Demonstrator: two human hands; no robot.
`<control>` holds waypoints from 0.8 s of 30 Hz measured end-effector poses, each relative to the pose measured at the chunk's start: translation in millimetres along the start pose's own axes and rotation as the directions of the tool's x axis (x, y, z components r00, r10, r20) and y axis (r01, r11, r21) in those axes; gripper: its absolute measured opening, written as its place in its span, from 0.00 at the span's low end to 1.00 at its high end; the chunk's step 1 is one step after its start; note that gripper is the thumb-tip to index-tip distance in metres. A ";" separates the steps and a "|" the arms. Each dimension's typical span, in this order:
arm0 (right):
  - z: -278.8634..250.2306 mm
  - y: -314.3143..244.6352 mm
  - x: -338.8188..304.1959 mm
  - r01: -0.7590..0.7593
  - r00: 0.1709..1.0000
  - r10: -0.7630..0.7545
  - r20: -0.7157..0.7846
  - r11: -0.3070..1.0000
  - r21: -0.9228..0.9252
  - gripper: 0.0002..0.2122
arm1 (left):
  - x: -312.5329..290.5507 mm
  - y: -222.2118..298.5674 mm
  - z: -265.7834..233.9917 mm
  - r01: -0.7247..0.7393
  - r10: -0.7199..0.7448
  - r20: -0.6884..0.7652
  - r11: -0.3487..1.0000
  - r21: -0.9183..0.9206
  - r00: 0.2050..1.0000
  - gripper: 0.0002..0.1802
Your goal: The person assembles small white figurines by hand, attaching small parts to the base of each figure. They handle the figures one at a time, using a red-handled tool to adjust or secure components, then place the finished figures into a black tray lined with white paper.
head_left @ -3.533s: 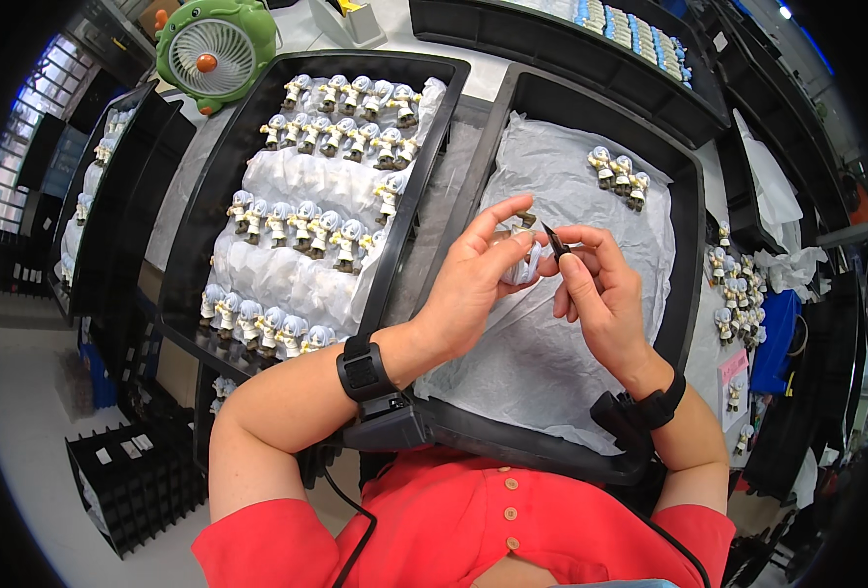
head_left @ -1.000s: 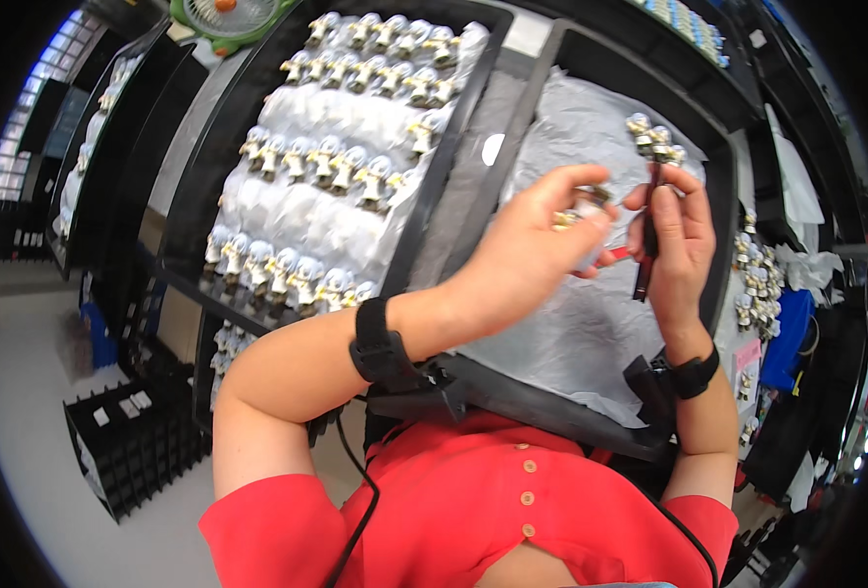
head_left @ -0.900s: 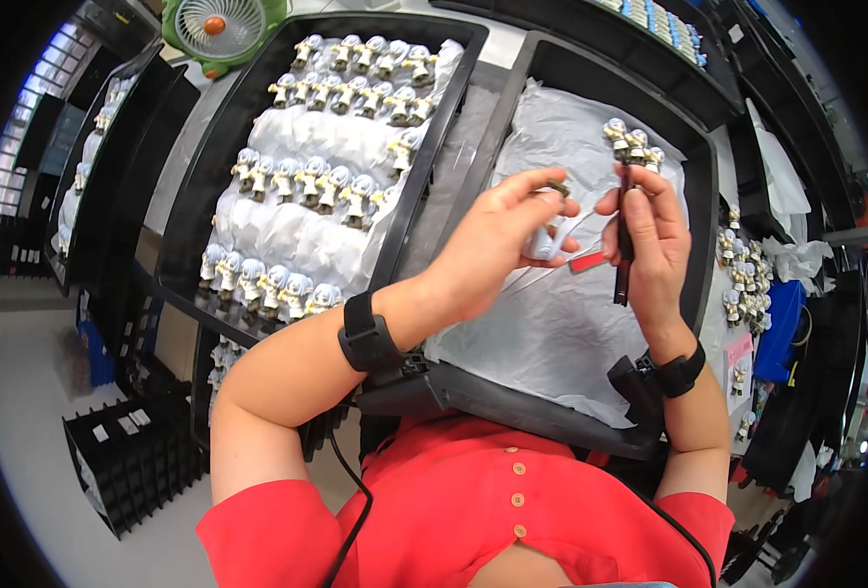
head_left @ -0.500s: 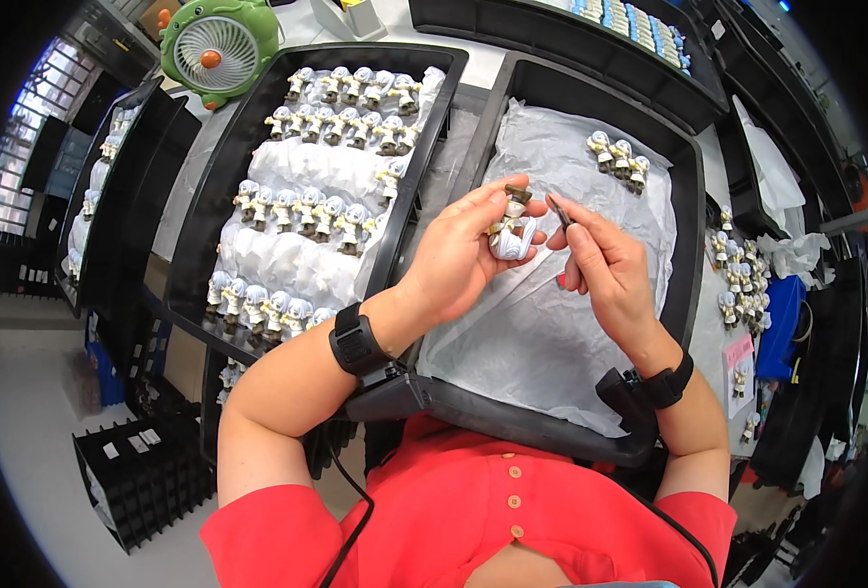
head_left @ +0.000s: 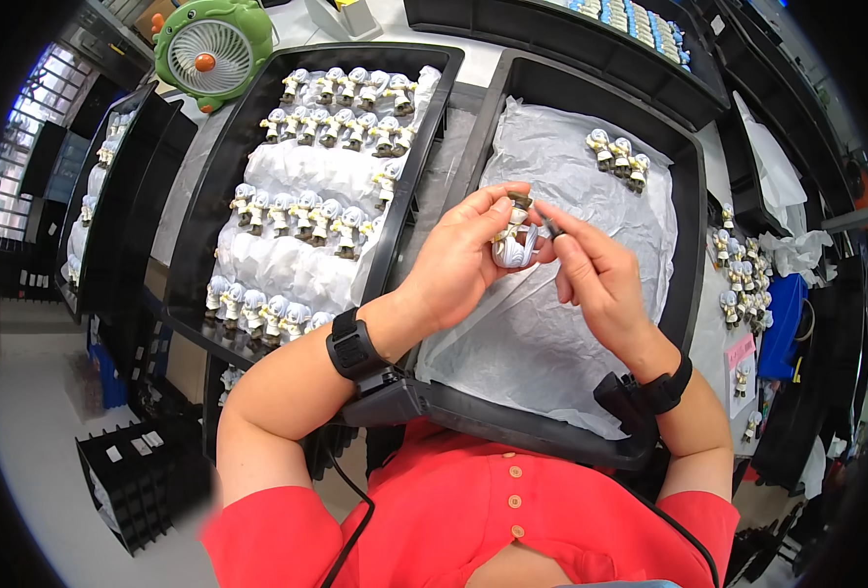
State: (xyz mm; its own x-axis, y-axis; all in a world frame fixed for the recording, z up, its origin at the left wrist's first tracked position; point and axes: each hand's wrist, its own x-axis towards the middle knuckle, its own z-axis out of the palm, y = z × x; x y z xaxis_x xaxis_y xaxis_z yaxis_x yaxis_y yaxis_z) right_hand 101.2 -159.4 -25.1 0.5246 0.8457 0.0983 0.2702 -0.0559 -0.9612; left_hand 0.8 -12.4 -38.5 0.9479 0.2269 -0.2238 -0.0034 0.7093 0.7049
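Note:
Over the right-hand paper-lined tray, my left hand [head_left: 450, 263] grips a small figurine [head_left: 512, 253] with pale silver hair, light clothes and brown boots. It is turned head down, boots toward my thumb and fingertips. My right hand [head_left: 600, 279] is closed, pinching a small, dark, slim piece [head_left: 552, 227] between thumb and forefinger. The dark piece is close against the figurine's side; whether it is a tool or a part, and whether it touches, I cannot make out. The fingers hide some of the figurine.
The right black tray [head_left: 691, 211] holds a few similar figurines [head_left: 618, 157] at its far right. The left black tray [head_left: 194, 250] has rows of figurines on white paper. More figurines [head_left: 743, 274] lie at the right. A green fan [head_left: 208, 54] stands far left.
My right hand has moved slightly left, bringing the dark piece closer to the figurine. The figurine has tilted a little in my left hand.

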 end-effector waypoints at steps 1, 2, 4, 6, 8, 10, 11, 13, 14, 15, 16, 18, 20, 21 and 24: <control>-0.8 0.7 0.6 -0.032 0.999 0.033 -0.042 0.999 0.038 0.15 | 0.4 -0.3 -0.9 -0.007 0.007 0.000 1.000 -0.017 1.000 0.19; -0.9 -0.2 0.7 -0.038 0.999 0.040 -0.037 0.998 0.042 0.15 | 0.5 -0.6 -1.1 -0.006 0.006 0.002 0.999 -0.036 1.000 0.19; -1.2 -3.3 0.0 -0.052 0.998 0.053 -0.027 0.998 0.048 0.15 | 0.8 -1.3 -1.2 -0.003 0.004 0.007 0.997 -0.076 1.000 0.18; 2.5 -3.4 -0.4 -0.070 0.998 0.070 -0.002 0.997 0.041 0.15 | 2.9 -4.0 -5.2 -0.025 0.026 0.006 0.996 -0.081 1.000 0.19; 4.3 -3.0 -0.6 -0.074 0.997 0.073 0.013 0.997 0.009 0.15 | 3.8 -5.0 -6.0 -0.034 0.035 0.003 0.996 -0.083 0.999 0.19; 5.0 -2.7 -0.3 -0.059 0.998 0.060 0.019 0.997 -0.045 0.15 | 3.6 -4.1 -4.5 -0.034 0.034 -0.005 0.996 -0.079 0.999 0.18; 5.2 -2.3 -0.4 -0.052 0.998 0.053 0.019 0.997 -0.058 0.15 | 3.2 -3.8 -4.3 -0.031 0.031 -0.002 0.996 -0.083 1.000 0.18; 5.6 -1.4 -0.4 -0.036 0.999 0.038 0.018 0.996 -0.084 0.15 | 2.6 -3.1 -4.0 -0.026 0.027 0.005 0.996 -0.089 1.000 0.18; 6.0 0.0 -0.4 -0.017 1.000 0.019 0.016 0.995 -0.103 0.16 | 2.7 -3.5 -4.3 -0.025 0.025 0.000 0.995 -0.094 1.000 0.18; 6.6 1.9 -0.5 0.002 1.000 -0.001 0.014 0.993 -0.122 0.16 | 3.0 -4.4 -4.8 -0.023 0.023 -0.004 0.995 -0.099 1.000 0.18; 6.9 2.9 -0.4 0.021 1.000 -0.020 0.012 0.990 -0.141 0.16 | 3.3 -4.9 -5.0 -0.022 0.021 -0.008 0.994 -0.105 1.000 0.18; 6.4 2.3 -0.4 0.021 1.000 -0.018 0.021 0.985 -0.171 0.16 | 3.2 -4.8 -5.0 -0.020 0.019 -0.010 0.993 -0.116 1.000 0.18; 6.6 3.1 -0.4 0.051 0.999 -0.049 0.017 0.978 -0.204 0.16 | 3.3 -4.9 -4.6 -0.020 0.019 -0.012 0.993 -0.118 1.000 0.18; 7.3 5.2 -0.2 0.081 0.997 -0.081 0.009 0.972 -0.221 0.16 | 3.4 -5.1 -4.2 -0.023 0.022 -0.013 0.993 -0.114 1.000 0.18; 8.3 5.6 0.4 0.125 0.991 -0.131 -0.005 0.955 -0.268 0.16 | 3.2 -6.1 -4.0 -0.037 0.036 -0.011 0.996 -0.083 0.999 0.17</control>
State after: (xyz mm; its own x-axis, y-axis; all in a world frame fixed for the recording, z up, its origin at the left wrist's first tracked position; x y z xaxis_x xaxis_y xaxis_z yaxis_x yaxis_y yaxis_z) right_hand 96.2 -154.9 -32.6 0.4889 0.8429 0.2245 0.5398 -0.0903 -0.8369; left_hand 2.6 -13.3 -46.2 0.9436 0.2595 -0.2057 -0.0645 0.7535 0.6542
